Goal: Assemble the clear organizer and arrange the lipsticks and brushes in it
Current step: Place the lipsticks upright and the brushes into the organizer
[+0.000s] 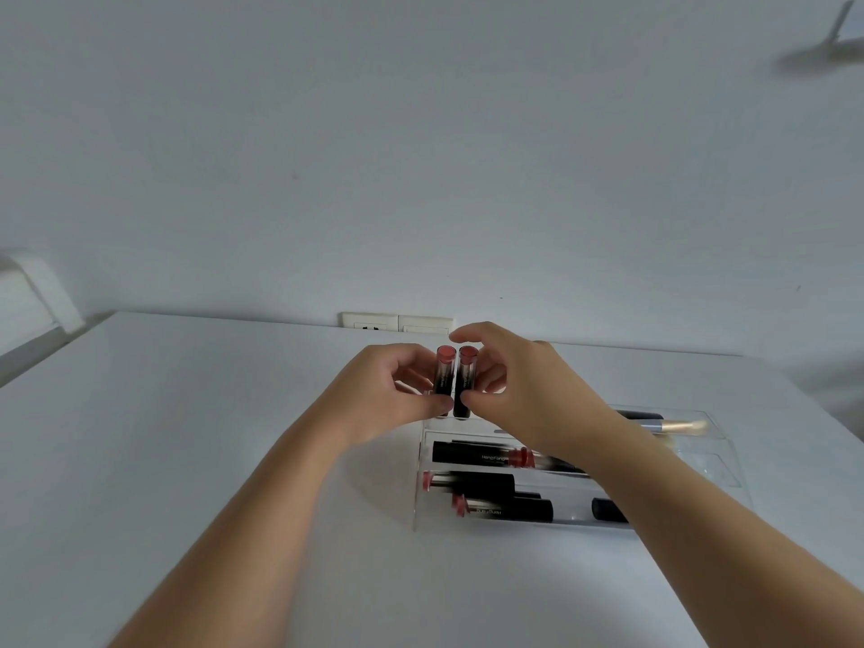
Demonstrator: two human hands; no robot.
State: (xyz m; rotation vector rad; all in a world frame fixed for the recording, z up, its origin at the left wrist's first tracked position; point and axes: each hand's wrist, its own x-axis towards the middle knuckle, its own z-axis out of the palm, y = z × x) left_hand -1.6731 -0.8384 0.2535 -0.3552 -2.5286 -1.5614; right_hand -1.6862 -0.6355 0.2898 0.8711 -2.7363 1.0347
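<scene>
A clear organizer (710,465) sits on the white table right of centre. Several black lipsticks lie flat in its front tiers, one (472,452) in the middle tier and another (509,511) in the front tier. Two lipsticks stand upright at its back left corner. My left hand (392,395) pinches the left upright lipstick (444,374). My right hand (519,390) pinches the right upright lipstick (465,381). A gold-handled brush (673,427) lies in the back tier, partly hidden by my right forearm.
The white table (187,437) stands against a white wall. Wall sockets (397,322) sit just behind the organizer at the table's back edge. A white ledge (32,292) juts out at the far left.
</scene>
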